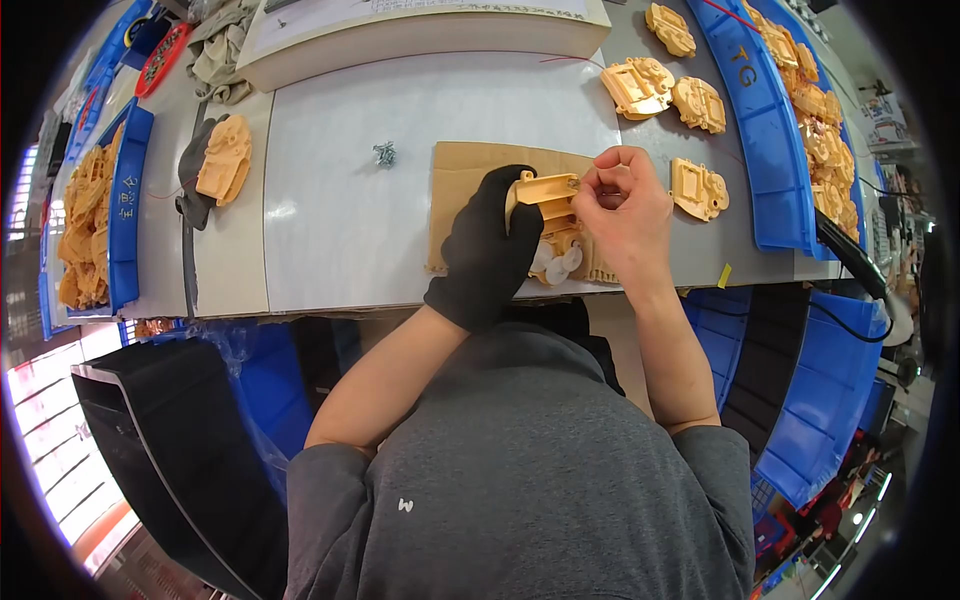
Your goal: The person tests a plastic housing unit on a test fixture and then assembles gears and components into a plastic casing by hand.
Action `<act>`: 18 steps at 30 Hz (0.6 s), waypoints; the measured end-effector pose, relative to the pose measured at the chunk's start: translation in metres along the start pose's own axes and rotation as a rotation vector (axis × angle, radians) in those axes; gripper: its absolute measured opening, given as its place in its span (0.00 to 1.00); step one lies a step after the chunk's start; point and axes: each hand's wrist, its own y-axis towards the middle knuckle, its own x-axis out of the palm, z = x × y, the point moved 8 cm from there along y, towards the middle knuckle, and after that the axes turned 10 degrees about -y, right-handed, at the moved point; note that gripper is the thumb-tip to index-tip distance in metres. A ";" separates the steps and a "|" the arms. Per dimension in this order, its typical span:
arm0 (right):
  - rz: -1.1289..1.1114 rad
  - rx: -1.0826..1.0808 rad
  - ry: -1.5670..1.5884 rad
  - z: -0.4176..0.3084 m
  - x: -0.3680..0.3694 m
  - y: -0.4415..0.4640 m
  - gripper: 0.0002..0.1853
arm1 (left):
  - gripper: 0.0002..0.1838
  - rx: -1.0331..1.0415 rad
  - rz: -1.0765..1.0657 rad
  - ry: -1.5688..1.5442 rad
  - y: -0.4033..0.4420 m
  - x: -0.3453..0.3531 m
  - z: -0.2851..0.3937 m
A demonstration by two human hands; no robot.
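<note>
My left hand, in a black glove, is closed around a pale orange plastic housing and holds it tilted above a piece of brown cardboard. The bare fingers of my right hand are pinched together at the housing's right end. Whatever sits between those fingertips is too small to make out. Below the housing, white round plastic parts show near my right wrist. Left of the cardboard lies a small pile of screws.
Blue bins of orange housings stand at the left and right. Several loose housings lie at the right, and another housing rests by a dark glove. A large white box spans the back.
</note>
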 end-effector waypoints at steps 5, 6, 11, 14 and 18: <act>0.032 0.002 0.090 0.003 0.000 0.001 0.13 | 0.17 0.032 0.037 0.026 -0.001 0.000 0.001; 0.026 0.001 0.103 0.004 0.000 0.002 0.13 | 0.17 0.046 0.043 0.033 -0.001 0.000 0.002; -0.063 0.057 0.164 0.013 0.003 0.005 0.15 | 0.17 0.040 0.069 0.031 -0.001 -0.001 -0.001; -0.156 0.145 0.295 0.019 0.005 0.007 0.18 | 0.16 0.056 0.079 0.041 -0.001 -0.002 0.001; -0.187 0.099 0.251 0.007 0.003 0.007 0.21 | 0.17 0.091 0.106 0.042 -0.002 -0.002 -0.003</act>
